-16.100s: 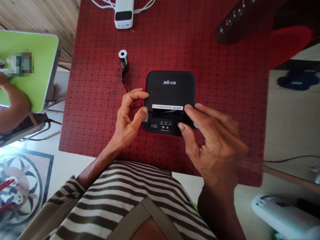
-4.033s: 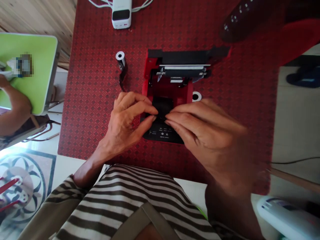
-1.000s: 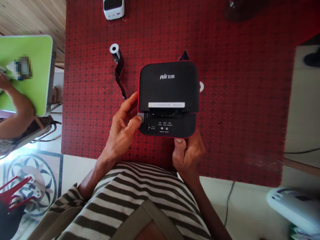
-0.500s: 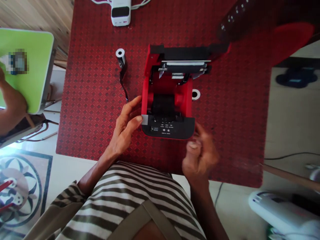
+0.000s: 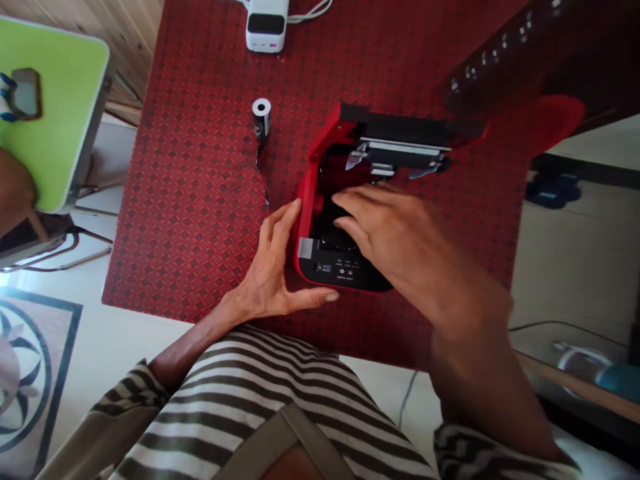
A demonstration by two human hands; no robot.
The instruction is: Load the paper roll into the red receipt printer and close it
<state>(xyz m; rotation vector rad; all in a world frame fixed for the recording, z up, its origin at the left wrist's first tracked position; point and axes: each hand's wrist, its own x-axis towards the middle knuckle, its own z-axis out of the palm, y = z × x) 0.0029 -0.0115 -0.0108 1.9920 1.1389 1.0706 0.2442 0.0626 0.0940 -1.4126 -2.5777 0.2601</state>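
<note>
1. Left hand (image 5: 265, 267): released and open, fingers spread. The fingertips (image 5: 295, 208) lie at the red left wall of the thermal receipt printer (image 5: 306, 227). The thumb (image 5: 320, 300) stretches along just below the printer's front edge, grasping nothing.
2. Right hand (image 5: 395, 247): slightly blurred, fingers extended and unclenched above the printer's open compartment (image 5: 330, 223). The fingertips (image 5: 340, 200) reach over the dark part inside; whether they touch it cannot be told.
3. Thermal receipt printer: on the red patterned mat (image 5: 200, 220), near the mat's middle, with its black lid (image 5: 405, 130) swung back and away from the person. A metal bar (image 5: 405, 147) runs across the lid's underside. The black control panel (image 5: 345, 270) faces the person, and a grey tab (image 5: 305, 248) sits at its left corner.
4. Small roll (image 5: 261, 119): on the mat, left of the lid, with a silver end and a dark strip (image 5: 261, 173) trailing towards the left hand, well apart from the printer.
5. Surroundings: a white box-shaped device (image 5: 267, 30) with white cables lies at the mat's far edge. A dark object with a row of small dots (image 5: 500, 60) overlies the far right corner. A second person's forearm (image 5: 13, 190) shows at the edge of a green table (image 5: 50, 100), left of the mat. The person's striped shirt (image 5: 250, 407) fills the lower frame.
</note>
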